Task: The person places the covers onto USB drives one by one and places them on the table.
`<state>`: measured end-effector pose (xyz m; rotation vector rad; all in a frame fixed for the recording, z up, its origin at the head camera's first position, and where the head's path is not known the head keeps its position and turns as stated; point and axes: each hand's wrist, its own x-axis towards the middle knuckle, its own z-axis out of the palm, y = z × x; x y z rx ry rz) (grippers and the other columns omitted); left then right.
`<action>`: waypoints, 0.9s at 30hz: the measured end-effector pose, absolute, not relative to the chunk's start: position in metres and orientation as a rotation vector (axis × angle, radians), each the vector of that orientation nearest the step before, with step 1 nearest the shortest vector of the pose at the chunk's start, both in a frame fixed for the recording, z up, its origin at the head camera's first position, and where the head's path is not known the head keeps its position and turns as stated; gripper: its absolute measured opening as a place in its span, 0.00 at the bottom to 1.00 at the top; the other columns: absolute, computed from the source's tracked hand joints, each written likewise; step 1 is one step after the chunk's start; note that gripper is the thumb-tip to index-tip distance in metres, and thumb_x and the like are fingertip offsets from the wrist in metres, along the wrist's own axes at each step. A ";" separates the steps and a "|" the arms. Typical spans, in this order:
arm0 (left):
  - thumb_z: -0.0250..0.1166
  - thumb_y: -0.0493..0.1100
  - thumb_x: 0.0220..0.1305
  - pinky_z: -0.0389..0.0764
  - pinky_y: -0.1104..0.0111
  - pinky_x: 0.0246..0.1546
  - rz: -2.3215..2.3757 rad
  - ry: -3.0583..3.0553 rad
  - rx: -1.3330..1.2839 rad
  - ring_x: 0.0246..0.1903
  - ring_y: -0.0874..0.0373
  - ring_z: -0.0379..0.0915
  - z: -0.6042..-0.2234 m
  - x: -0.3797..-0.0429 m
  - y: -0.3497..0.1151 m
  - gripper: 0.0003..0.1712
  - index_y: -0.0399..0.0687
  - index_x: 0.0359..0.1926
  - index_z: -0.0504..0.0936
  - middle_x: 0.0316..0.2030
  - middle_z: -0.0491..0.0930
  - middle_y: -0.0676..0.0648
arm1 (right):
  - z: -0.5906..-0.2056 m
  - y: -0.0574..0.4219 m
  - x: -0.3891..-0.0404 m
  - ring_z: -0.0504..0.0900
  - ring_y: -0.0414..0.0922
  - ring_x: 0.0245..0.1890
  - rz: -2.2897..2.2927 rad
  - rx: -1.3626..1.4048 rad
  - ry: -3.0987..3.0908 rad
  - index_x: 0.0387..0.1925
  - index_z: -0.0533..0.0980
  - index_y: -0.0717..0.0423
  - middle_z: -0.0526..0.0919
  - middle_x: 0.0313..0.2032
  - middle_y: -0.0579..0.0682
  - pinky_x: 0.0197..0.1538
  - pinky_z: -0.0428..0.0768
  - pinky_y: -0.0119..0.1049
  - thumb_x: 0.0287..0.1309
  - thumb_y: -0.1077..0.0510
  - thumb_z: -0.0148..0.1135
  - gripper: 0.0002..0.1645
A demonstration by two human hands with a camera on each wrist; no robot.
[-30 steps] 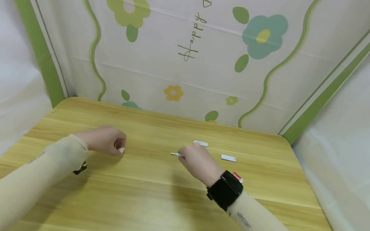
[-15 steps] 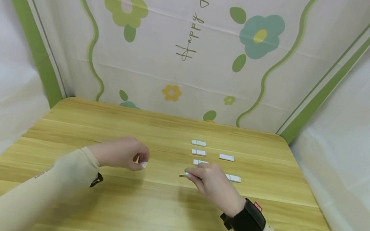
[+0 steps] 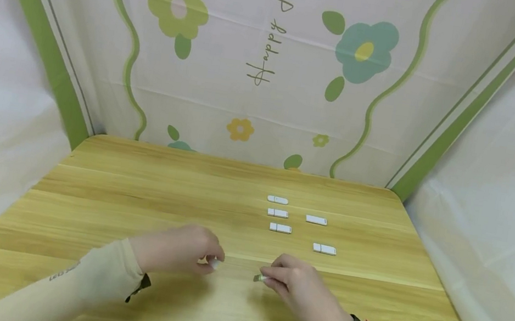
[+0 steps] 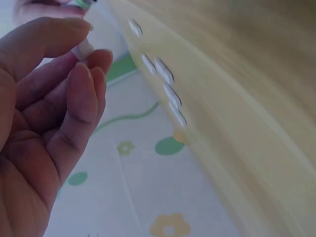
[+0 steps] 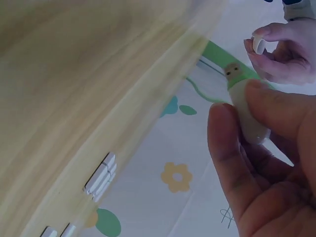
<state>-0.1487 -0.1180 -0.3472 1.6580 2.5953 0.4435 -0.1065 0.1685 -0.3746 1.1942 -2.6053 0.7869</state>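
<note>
Between thumb and fingers, my left hand [image 3: 181, 252] pinches a small white USB stick cap [image 5: 258, 44], its hollow end facing the other hand in the right wrist view. My right hand [image 3: 304, 295] pinches a white USB stick [image 5: 245, 106] by its body. The metal plug and a green band stick out past the fingertips, pointing left toward the cap. A short gap separates plug and cap. Both hands are held above the near middle of the table, and the left wrist view shows the cap [image 4: 84, 49] partly covered by fingers.
Several white USB sticks lie beyond my right hand on the wooden table [image 3: 134, 181]. Three form a column, with the farthest stick [image 3: 277, 200] rounded; to their right are another stick [image 3: 316, 220] and a nearer one [image 3: 324, 249]. A flowered curtain [image 3: 265, 111] hangs behind.
Both hands have come nearer to me, and the left has moved right, narrowing the space between cap and stick. The sticks on the table, partly covered before, are now in full view.
</note>
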 end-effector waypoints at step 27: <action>0.76 0.34 0.51 0.77 0.80 0.35 0.533 3.085 2.035 0.32 0.61 0.75 -0.343 -0.115 -0.091 0.11 0.41 0.36 0.83 0.31 0.79 0.51 | -0.362 0.153 -0.093 0.85 0.44 0.36 0.878 1.085 -2.028 0.41 0.85 0.62 0.84 0.39 0.50 0.42 0.81 0.25 0.69 0.55 0.57 0.16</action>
